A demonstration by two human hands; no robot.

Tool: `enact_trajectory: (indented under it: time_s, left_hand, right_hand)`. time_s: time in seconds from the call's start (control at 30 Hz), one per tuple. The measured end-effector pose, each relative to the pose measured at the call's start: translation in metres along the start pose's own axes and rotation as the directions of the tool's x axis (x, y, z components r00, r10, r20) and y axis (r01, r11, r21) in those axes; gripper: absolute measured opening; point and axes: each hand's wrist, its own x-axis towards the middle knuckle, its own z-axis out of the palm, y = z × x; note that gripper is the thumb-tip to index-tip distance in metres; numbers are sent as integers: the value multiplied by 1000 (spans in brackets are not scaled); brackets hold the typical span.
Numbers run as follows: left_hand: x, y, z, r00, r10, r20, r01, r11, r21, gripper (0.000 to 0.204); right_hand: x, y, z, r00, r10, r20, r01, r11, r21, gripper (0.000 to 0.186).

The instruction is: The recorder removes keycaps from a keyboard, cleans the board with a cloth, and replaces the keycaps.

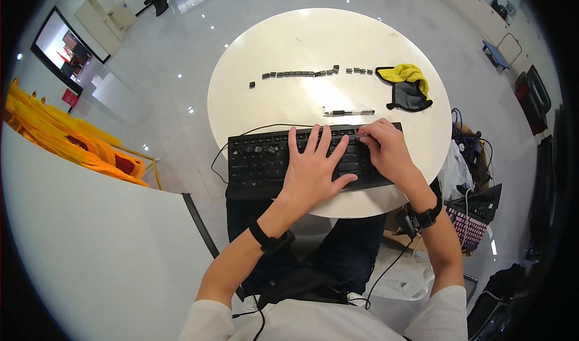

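Note:
A black keyboard lies along the near edge of the round white table, its cable running off behind and to the left. Several keys at its left part look bare or uneven. My left hand rests flat on the keyboard's middle with fingers spread, holding nothing. At the upper right of the keys, my right hand is closed in a pinch; a small thin glint shows at its fingertips, too small to name. Beyond the keyboard, loose black keycaps form a long row, with one keycap apart at the left end.
A pen lies just behind the keyboard. Further right is a yellow and grey cloth. Beside the table's right side, tangled cables, plastic bags and a pink-keyed keyboard are piled. A white surface with orange fabric behind it stands at left.

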Motion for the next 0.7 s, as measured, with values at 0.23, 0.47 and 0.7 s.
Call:
enact_trajectory:
  time_s: [0.23, 0.47, 0.7]
  left_hand:
    - [-1, -3, -3, 1000, 2, 8, -2, 1000, 13, 86]
    - [2, 0, -4, 1000, -2, 16, 2, 1000, 2, 86]
    - [0, -1, -4, 1000, -4, 28, 3, 1000, 14, 87]
  right_hand:
    - [9, -13, -6, 995, 12, 100, 2, 990, -140, 16]
    - [-6, 10, -9, 996, 80, -24, -81, 997, -13, 16]
    - [-18, 12, 0, 993, 31, -113, -37, 998, -55, 29]
